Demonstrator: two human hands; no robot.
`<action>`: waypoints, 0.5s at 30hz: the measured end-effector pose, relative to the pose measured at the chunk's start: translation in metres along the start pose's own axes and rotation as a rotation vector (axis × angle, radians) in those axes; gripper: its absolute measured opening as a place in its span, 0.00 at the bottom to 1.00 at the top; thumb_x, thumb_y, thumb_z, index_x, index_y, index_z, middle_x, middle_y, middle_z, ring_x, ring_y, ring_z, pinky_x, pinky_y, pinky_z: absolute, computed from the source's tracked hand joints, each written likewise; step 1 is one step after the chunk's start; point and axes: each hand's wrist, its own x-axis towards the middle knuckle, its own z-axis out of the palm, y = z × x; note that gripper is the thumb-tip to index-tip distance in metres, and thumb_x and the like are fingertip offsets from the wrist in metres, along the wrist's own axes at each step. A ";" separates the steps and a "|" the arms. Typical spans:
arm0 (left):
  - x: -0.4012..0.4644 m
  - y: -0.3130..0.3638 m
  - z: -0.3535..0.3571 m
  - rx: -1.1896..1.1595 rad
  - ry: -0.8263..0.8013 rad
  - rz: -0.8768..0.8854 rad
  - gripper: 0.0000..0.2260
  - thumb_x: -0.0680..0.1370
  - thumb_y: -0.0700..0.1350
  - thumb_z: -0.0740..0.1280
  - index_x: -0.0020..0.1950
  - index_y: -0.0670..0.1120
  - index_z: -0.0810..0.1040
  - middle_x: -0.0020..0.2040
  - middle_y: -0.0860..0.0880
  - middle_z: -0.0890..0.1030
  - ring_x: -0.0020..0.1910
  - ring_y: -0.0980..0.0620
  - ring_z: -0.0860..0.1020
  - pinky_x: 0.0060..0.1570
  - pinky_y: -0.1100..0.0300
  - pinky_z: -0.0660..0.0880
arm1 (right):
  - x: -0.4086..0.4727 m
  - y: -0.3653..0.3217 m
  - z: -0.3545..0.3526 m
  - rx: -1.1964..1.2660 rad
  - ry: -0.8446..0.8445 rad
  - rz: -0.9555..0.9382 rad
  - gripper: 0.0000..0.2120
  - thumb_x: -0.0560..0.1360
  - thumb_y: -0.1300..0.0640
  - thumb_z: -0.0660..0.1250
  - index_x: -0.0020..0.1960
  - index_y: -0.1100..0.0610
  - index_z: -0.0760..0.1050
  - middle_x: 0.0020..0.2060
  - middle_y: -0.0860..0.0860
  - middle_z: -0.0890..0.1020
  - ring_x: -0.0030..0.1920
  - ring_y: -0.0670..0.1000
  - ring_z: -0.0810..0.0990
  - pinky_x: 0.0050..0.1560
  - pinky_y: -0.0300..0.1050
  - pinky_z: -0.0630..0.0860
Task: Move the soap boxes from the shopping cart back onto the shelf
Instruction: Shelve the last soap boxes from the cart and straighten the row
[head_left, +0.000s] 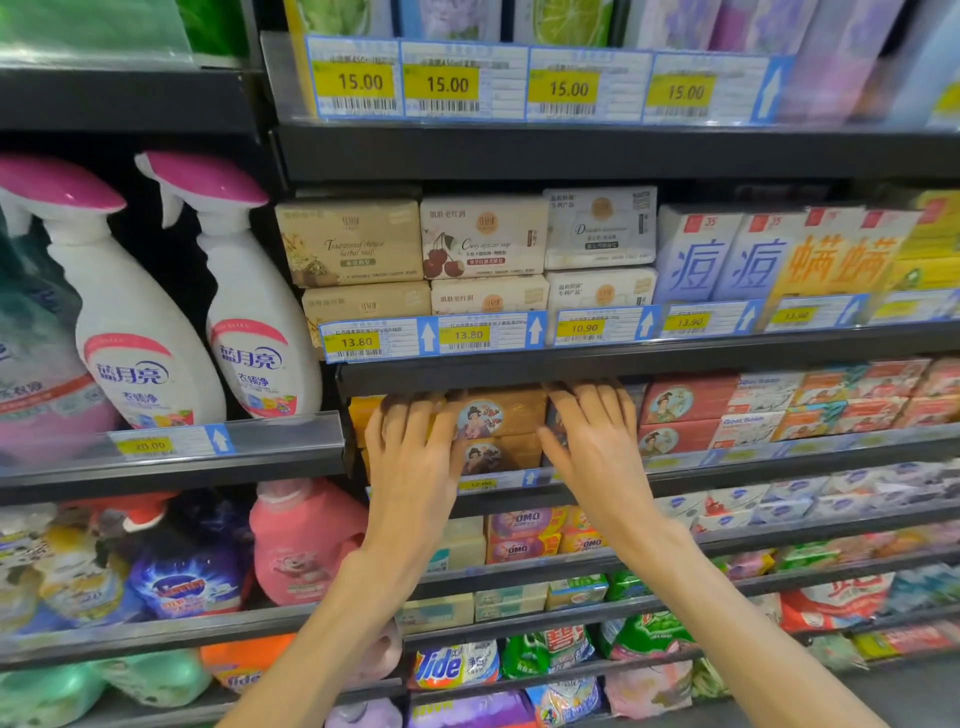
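Both hands reached into the soap shelf.
On that shelf two brown soap boxes sat stacked; the left hand and the right hand flanked them, fingers nearly straight and slightly spread, touching the boxes beside the stack, gripping nothing.

- We stand in a shop aisle: tiered shelves packed with boxed soaps and spray bottles.
- We see yellow price tags along every edge.
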 end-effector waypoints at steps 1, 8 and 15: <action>0.002 0.000 0.003 0.009 -0.003 -0.005 0.18 0.78 0.47 0.70 0.67 0.48 0.76 0.62 0.47 0.77 0.62 0.41 0.73 0.69 0.44 0.63 | 0.003 0.000 0.002 -0.028 -0.021 0.004 0.16 0.73 0.56 0.72 0.58 0.60 0.78 0.57 0.57 0.79 0.61 0.59 0.71 0.70 0.59 0.65; 0.011 -0.007 0.006 0.039 -0.028 -0.014 0.21 0.75 0.43 0.73 0.68 0.50 0.76 0.64 0.48 0.78 0.67 0.41 0.70 0.69 0.41 0.58 | 0.014 -0.006 0.005 -0.030 -0.109 0.047 0.14 0.73 0.52 0.74 0.56 0.58 0.80 0.58 0.55 0.81 0.65 0.59 0.72 0.71 0.62 0.63; 0.012 -0.007 0.005 0.040 -0.011 -0.012 0.19 0.76 0.44 0.72 0.66 0.50 0.76 0.60 0.49 0.80 0.64 0.42 0.72 0.68 0.41 0.58 | 0.013 -0.004 0.001 -0.027 -0.063 0.030 0.13 0.72 0.54 0.76 0.54 0.58 0.81 0.55 0.55 0.83 0.62 0.58 0.72 0.69 0.62 0.66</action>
